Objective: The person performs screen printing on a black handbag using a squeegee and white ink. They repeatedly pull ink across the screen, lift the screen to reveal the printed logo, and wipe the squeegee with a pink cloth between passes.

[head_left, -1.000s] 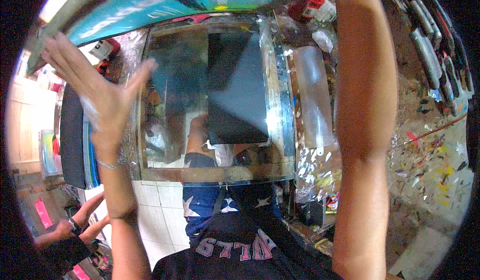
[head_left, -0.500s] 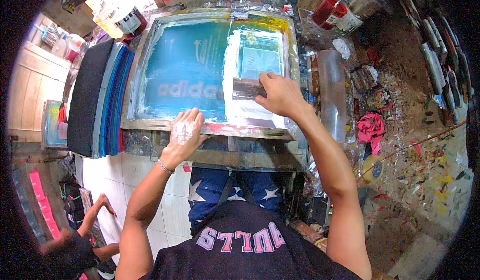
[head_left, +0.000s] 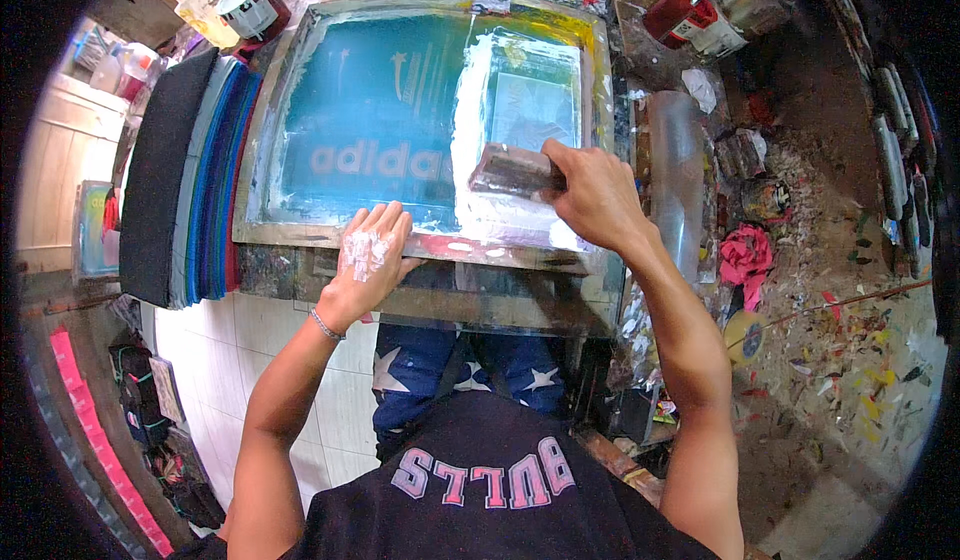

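A screen-printing frame [head_left: 258, 155] with blue-green mesh lies in front of me on the bench. Pale lettering and star-and-stripe shapes show in its mesh. White ink [head_left: 510, 222] is spread over the near right part of the mesh. My right hand [head_left: 600, 192] is closed around one end of a dark, ink-stained squeegee [head_left: 515, 172], which is tilted over the white ink. Whether its blade touches the mesh is hidden. At the near rail my left hand [head_left: 370, 250], with white ink on its back, lays its fingers over the wood, thumb lower on the near side.
A stack of dark, grey and blue sheets [head_left: 175, 180] stands left of the frame. An ink can [head_left: 253, 10] sits beyond it. To the right are a red-stained can [head_left: 685, 20], a clear plastic roll [head_left: 675, 185] and a crumpled pink cloth [head_left: 745, 262].
The squeegee has turned to a slant and shifted slightly right with my right hand. My left hand stays at the near rail. The other person at lower left is out of view.
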Action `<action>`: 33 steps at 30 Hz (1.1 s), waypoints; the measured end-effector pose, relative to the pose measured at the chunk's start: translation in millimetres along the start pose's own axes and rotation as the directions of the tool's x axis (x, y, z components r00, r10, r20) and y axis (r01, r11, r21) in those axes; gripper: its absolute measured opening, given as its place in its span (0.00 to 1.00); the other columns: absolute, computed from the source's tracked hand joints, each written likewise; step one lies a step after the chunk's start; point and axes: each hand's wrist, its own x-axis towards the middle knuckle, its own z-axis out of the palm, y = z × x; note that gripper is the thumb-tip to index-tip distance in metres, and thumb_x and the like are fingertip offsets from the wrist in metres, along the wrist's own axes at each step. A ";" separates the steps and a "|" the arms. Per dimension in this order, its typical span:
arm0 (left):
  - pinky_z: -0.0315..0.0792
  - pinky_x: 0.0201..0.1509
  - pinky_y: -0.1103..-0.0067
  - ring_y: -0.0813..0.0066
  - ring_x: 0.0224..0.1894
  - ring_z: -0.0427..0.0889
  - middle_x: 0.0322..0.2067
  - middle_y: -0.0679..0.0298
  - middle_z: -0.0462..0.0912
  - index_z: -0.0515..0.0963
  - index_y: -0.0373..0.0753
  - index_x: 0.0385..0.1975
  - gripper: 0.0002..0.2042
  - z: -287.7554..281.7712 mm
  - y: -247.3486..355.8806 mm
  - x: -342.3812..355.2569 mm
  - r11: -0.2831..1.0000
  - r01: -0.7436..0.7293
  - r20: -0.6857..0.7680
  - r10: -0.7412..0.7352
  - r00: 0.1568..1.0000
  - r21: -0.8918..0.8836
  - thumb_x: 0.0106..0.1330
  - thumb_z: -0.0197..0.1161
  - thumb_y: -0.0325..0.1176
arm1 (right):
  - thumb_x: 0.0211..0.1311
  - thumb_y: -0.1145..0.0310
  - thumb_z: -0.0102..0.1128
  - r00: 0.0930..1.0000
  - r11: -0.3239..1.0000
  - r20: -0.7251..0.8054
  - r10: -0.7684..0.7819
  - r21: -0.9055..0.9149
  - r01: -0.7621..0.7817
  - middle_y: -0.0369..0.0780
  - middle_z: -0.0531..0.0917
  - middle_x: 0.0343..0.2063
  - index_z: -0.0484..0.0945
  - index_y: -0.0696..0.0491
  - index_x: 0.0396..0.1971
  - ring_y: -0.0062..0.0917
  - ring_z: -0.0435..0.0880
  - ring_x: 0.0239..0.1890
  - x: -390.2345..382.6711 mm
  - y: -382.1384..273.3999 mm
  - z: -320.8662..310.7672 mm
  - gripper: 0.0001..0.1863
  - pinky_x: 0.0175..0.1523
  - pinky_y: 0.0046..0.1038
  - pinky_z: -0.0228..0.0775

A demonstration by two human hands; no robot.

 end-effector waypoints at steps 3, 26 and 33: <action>0.67 0.48 0.67 0.58 0.43 0.74 0.38 0.57 0.73 0.73 0.35 0.38 0.23 -0.9 0.9 1.0 1.000 0.019 0.031 -0.018 0.999 -0.023 0.46 0.78 0.34 | 0.54 0.69 0.67 0.997 0.999 0.058 -0.049 0.008 0.049 0.51 0.83 0.26 0.74 0.54 0.36 0.53 0.82 0.35 -9.1 -3.9 8.2 0.12 0.39 0.53 0.70; 0.66 0.48 0.65 0.57 0.44 0.74 0.37 0.56 0.73 0.73 0.34 0.37 0.22 4.9 -4.6 -2.1 0.996 0.055 0.052 -0.051 0.997 -0.073 0.46 0.78 0.33 | 0.49 0.77 0.60 0.943 0.967 -0.256 -0.213 -0.195 0.165 0.41 0.81 0.32 0.72 0.53 0.34 0.41 0.79 0.37 -21.4 1.5 47.2 0.11 0.39 0.42 0.74; 0.66 0.50 0.64 0.57 0.49 0.72 0.43 0.55 0.73 0.73 0.34 0.47 0.28 -14.8 21.7 3.3 0.973 0.198 0.098 -0.186 0.978 -0.119 0.47 0.78 0.38 | 0.48 0.80 0.60 0.939 0.974 -0.265 -0.220 -0.110 0.197 0.42 0.81 0.37 0.79 0.55 0.41 0.40 0.77 0.43 -48.9 2.1 57.9 0.17 0.50 0.40 0.73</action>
